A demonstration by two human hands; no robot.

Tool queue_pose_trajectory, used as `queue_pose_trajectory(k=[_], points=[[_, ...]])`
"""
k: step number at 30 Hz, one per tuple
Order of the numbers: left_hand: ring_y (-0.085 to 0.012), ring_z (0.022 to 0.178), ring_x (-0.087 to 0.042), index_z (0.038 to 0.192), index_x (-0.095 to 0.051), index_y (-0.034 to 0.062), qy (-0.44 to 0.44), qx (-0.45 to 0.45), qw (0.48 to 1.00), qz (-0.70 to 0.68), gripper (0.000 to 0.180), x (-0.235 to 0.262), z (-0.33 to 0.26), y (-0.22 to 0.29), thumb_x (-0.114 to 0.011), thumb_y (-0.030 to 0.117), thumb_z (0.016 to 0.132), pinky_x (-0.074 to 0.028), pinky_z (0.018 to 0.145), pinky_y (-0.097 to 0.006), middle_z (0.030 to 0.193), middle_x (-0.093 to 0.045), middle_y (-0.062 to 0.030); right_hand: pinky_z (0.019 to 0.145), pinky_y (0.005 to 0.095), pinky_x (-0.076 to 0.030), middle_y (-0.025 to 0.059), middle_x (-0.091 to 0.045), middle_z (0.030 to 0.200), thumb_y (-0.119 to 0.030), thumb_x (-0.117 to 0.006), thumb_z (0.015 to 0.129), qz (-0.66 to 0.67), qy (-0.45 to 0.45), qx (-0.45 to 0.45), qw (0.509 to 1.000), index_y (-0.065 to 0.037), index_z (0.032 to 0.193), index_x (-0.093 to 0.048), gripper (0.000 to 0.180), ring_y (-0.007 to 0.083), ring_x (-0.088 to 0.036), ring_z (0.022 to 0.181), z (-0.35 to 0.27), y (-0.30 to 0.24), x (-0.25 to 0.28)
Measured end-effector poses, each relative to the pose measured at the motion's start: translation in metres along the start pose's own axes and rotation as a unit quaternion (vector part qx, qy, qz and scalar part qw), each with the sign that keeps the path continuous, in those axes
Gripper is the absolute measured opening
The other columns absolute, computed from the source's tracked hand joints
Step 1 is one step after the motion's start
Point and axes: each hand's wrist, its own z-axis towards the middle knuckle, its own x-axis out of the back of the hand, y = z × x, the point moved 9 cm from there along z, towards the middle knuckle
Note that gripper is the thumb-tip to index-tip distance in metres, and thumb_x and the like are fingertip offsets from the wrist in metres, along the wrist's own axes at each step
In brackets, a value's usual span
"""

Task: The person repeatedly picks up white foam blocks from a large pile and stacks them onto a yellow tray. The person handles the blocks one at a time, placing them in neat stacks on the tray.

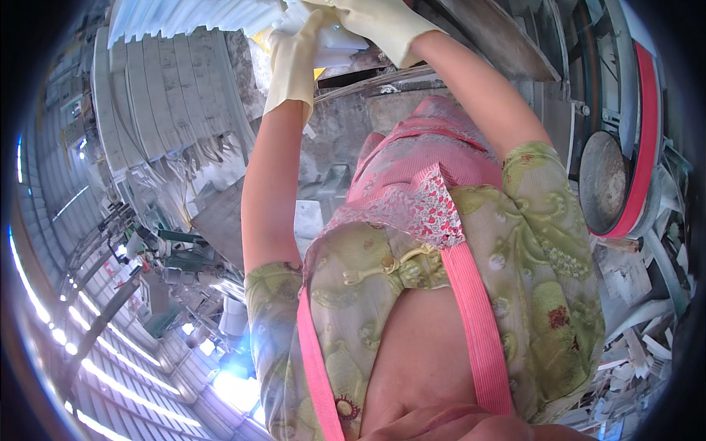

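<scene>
Both cream-gloved hands (294, 48) reach out beyond a pink apron (434, 158), near white ridged material (184, 20).

The top edge cuts off the right grip (379, 28) and white ridged strips (184, 22). We cannot make out the distant clutter (151, 257).

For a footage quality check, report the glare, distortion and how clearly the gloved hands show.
In the head view, a blue-white light patch glares at lower left; thin white light strips bow along the fisheye's left rim; the left hand in its cream rubber glove looks fairly sharp; the right hand, gloved alike, is cut by the top edge.
</scene>
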Motion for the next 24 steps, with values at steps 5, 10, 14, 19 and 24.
queue_pose_trajectory(k=[5,10,14,19,24], points=[[-0.0413,0.112,-0.065,0.14,-0.061,0.022,0.061,0.143,0.982,-0.102,0.048,-0.006,-0.003,-0.034,-0.047,0.007,0.098,-0.05,0.101,-0.042,0.116,-0.062,-0.0321,0.075,0.0376,-0.052,0.0178,-0.069,0.103,-0.03,-0.062,0.097,0.272,-0.084,-0.352,0.892,-0.003,0.134,-0.061,0.046,0.0256,-0.065,0.085,-0.072,0.032,-0.008],[-0.0437,0.117,-0.063,0.143,-0.059,0.0193,0.014,0.008,0.992,0.127,0.048,0.0,-0.007,-0.01,-0.043,0.005,0.099,-0.05,0.104,-0.044,0.12,-0.059,-0.0356,0.05,0.0348,-0.053,0.0146,-0.073,0.078,-0.034,-0.062,0.097,0.198,-0.233,-0.432,0.848,0.0,0.151,-0.035,0.069,0.0206,-0.067,0.055,-0.146,-0.006,-0.068],[-0.0427,0.116,-0.063,0.143,-0.058,0.02,0.0,0.008,0.99,0.138,0.045,-0.002,-0.002,-0.004,-0.043,0.011,0.102,-0.054,0.097,-0.042,0.123,-0.057,-0.0339,0.053,0.037,-0.055,0.012,-0.073,0.081,-0.032,-0.06,0.095,0.122,-0.199,-0.414,0.88,-0.001,0.155,-0.021,0.078,0.0229,-0.068,0.056,-0.138,-0.003,-0.094],[-0.0306,0.109,-0.065,0.117,-0.068,-0.0048,0.14,0.137,0.968,-0.158,0.053,0.016,-0.004,-0.016,-0.073,0.041,0.089,-0.05,0.092,-0.039,0.12,-0.066,-0.0222,0.056,0.0376,-0.056,0.0116,-0.072,0.078,-0.033,-0.059,0.094,0.094,-0.161,-0.456,0.87,0.011,0.151,-0.018,0.083,0.0251,-0.069,0.056,-0.135,0.005,-0.105],[-0.0342,0.112,-0.064,0.118,-0.067,-0.0051,0.167,0.13,0.97,-0.123,0.056,0.03,-0.01,-0.001,-0.071,0.043,0.09,-0.049,0.096,-0.041,0.12,-0.065,-0.0226,0.071,0.0438,-0.057,0.0187,-0.073,0.091,-0.037,-0.059,0.094,0.032,-0.137,-0.435,0.889,0.02,0.147,-0.018,0.088,0.0342,-0.071,0.074,-0.117,-0.002,-0.102]])
